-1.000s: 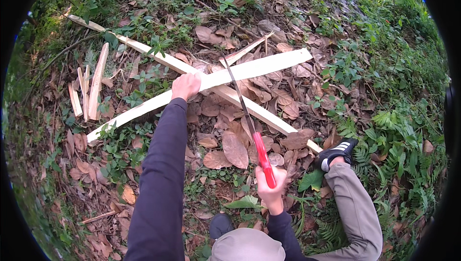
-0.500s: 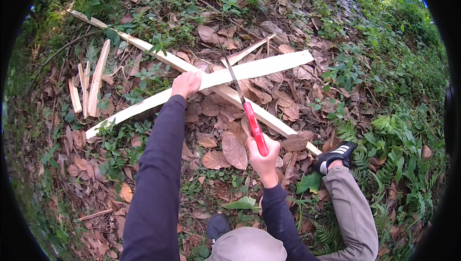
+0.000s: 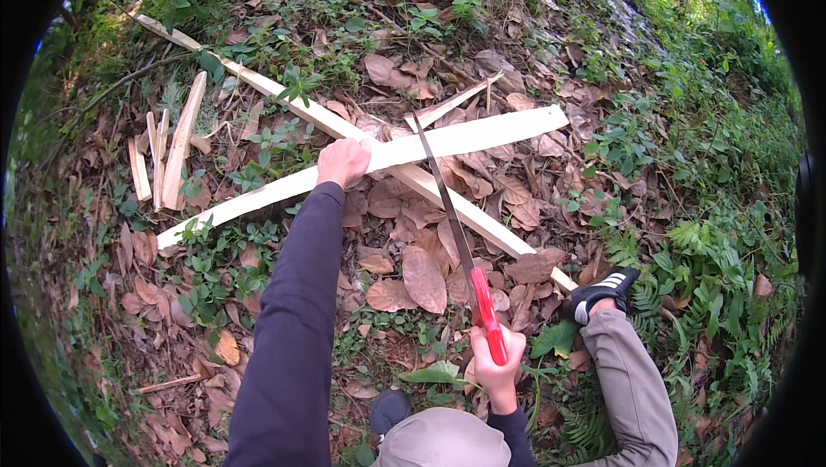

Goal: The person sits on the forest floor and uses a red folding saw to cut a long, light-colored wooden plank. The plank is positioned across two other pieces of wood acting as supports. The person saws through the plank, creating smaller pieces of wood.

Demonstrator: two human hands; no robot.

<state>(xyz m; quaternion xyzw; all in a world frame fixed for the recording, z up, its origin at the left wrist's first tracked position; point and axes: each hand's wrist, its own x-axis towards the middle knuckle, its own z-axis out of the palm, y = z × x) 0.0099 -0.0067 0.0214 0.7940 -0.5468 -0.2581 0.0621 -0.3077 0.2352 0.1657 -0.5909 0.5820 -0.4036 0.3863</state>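
Observation:
My left hand [image 3: 343, 162] presses down on a long pale split strip of wood [image 3: 482, 133] that lies across a second long strip [image 3: 258, 84], the two forming an X on the leaf-covered ground. My right hand [image 3: 496, 365] grips the red handle of a hand saw [image 3: 465, 252]. The saw's thin blade reaches up and left, its tip resting across the pale strip just right of my left hand. My black shoe [image 3: 602, 288] stands on the lower end of the crossing strip.
Several short split wood pieces [image 3: 168, 153] lie at the left. Dry brown leaves cover the ground, with green plants and ferns [image 3: 697, 269] to the right. My knee in beige trousers [image 3: 632, 381] is at the lower right.
The saw moved forward along the strip half a second ago, then was drawn back toward me. My left hand has stayed on the strip.

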